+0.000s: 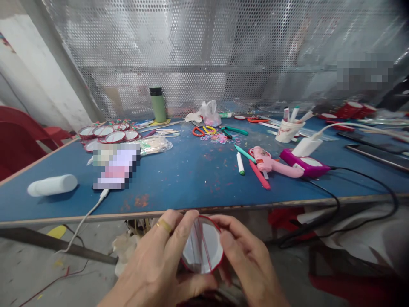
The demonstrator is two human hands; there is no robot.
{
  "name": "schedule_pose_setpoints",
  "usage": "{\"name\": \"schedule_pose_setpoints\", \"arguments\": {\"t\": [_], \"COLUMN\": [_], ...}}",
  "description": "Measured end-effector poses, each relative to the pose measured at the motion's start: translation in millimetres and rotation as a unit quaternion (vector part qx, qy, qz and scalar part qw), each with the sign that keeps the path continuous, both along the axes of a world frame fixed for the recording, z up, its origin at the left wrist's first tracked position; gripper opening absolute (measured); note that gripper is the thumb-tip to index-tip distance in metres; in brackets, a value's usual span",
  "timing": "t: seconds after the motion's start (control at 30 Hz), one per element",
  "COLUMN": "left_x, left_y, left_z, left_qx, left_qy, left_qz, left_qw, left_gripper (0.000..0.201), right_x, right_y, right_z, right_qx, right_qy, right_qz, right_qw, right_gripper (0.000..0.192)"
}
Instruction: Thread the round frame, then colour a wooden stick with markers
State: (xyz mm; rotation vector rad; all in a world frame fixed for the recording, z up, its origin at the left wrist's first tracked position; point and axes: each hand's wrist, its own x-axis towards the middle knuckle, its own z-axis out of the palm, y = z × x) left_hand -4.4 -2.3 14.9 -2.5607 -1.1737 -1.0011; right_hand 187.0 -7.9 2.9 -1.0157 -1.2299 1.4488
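Just in front of the table's near edge, I hold a small round red-rimmed piece with a white face between both hands. Thin reddish lines cross its face. My left hand, with a gold ring, closes on its left side, fingers over the upper rim and thumb below. On its right side my right hand grips the rim, thumb at the front edge and fingers partly hidden behind. Similar red-rimmed round pieces lie heaped at the table's left back.
On the blue table lie a pink glue gun, markers, pliers, a phone on a cable and a white cylinder. A green bottle and a paper cup of pens stand farther back.
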Motion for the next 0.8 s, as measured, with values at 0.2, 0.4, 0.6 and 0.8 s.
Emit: {"name": "schedule_pose_setpoints", "arguments": {"t": [0.2, 0.4, 0.6, 0.8], "left_x": [-5, -17, -8, -5], "left_y": [-5, -3, -4, -6], "left_z": [5.3, 23.8, 27.9, 12.2], "left_qx": [-0.078, -0.238, -0.136, 0.001], "left_qy": [-0.012, -0.161, -0.139, -0.118], "left_qz": [0.007, -0.004, -0.003, 0.013], "left_qw": [0.997, 0.958, 0.981, 0.993], "left_gripper": [0.102, 0.026, 0.019, 0.034], "right_x": [-6, -3, 3, 12], "right_y": [9, 15, 25, 21], "right_z": [6.7, 3.5, -6.9, 2.2], "right_qx": [0.089, 0.216, 0.485, 0.582], "right_qy": [-0.144, -0.214, -0.265, -0.293], "right_qz": [-0.032, -0.052, -0.108, -0.159], "right_qw": [0.985, 0.951, 0.826, 0.742], "right_gripper": [0.035, 0.028, 0.019, 0.031]}}
